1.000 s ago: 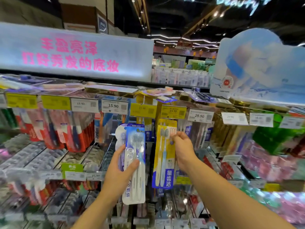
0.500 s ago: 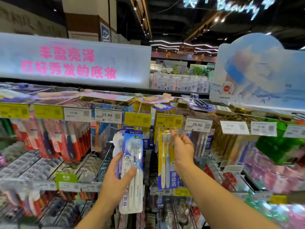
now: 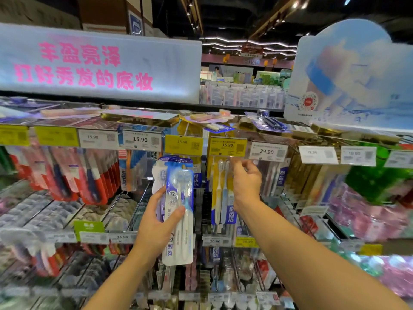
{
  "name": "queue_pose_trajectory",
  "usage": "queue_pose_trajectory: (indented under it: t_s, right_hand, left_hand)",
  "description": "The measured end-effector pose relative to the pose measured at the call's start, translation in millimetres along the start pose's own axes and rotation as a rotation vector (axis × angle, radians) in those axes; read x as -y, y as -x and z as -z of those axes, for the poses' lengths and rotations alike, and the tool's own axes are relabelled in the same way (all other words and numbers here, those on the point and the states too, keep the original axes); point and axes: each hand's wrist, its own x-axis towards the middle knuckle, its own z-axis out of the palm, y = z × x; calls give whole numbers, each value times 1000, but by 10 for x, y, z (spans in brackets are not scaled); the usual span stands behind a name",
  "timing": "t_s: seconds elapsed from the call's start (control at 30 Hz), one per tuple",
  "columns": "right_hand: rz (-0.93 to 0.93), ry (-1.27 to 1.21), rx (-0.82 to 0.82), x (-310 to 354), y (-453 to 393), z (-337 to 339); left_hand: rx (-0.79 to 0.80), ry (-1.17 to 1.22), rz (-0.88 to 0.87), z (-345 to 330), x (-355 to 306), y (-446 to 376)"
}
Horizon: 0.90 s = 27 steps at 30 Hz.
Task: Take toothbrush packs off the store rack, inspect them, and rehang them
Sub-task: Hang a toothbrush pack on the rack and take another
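Observation:
My left hand (image 3: pixel 156 227) grips a blue-and-white toothbrush pack (image 3: pixel 180 193) upright in front of the rack, with a second, paler pack (image 3: pixel 159 175) held behind it. My right hand (image 3: pixel 247 184) is raised to the top right corner of a yellow two-brush pack (image 3: pixel 220 193), thumb and fingertips pinched on its edge. That pack hangs straight down just under the yellow 15.90 price tag (image 3: pixel 228 146), which hides its top and the hook.
Rows of hanging toothbrush packs fill the rack: red ones (image 3: pixel 93 175) at left, clear and gold ones (image 3: pixel 297 175) at right. Price tags line the rail (image 3: pixel 140 139). A lit sign (image 3: pixel 98 63) and a blue cardboard display (image 3: pixel 357 70) stand above.
My right hand has lifted the yellow pack from chest height up to the hook under the 15.90 tag. The left hand has kept the blue packs almost still.

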Motion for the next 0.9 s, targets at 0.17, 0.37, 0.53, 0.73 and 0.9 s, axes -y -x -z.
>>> queue_pose_trajectory:
  t_s: [0.17, 0.37, 0.53, 0.73, 0.9]
  right_hand:
    - [37, -4, 24, 1, 12, -43]
    - [-1, -31, -43, -4, -47, -94]
    - [15, 40, -12, -95, -170, -86]
    - [-59, 105, -64, -85, -361, -162]
    - [-51, 98, -105, -93, -421, -261]
  left_hand:
    - [5, 18, 13, -15, 27, -4]
    - [15, 31, 13, -3, 30, -29]
    - [13, 41, 8, 1, 29, -61]
    - [20, 70, 5, -83, 11, -126]
    - [24, 84, 1, -203, 20, -184]
